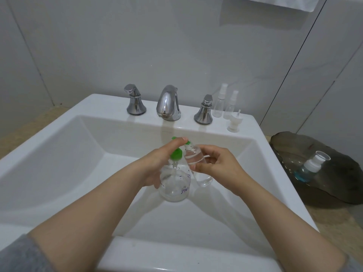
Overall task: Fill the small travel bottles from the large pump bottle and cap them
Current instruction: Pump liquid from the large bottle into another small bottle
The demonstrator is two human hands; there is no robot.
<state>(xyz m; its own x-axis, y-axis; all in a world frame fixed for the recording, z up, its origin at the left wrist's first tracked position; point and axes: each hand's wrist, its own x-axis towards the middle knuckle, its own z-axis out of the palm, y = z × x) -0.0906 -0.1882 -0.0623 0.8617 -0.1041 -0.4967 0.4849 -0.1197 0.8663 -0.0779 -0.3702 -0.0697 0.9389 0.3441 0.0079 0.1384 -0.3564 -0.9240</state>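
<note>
Over the sink basin, my left hand (157, 163) grips the large clear pump bottle (174, 185) and its forefinger presses on the green pump head (176, 152). My right hand (218, 165) holds a small clear travel bottle (193, 157), tilted with its open neck against the green nozzle. Clear liquid shows inside the small bottle. Two more small spray bottles (225, 103) with white caps stand upright on the sink ledge at the back right. A loose white spray cap (234, 122) lies just in front of them.
A chrome faucet (169, 104) with two handles stands on the white sink's (98, 107) back ledge. To the right, a dark dish (334, 193) on the counter holds a small bottle of blue liquid (308, 167) with a white cap.
</note>
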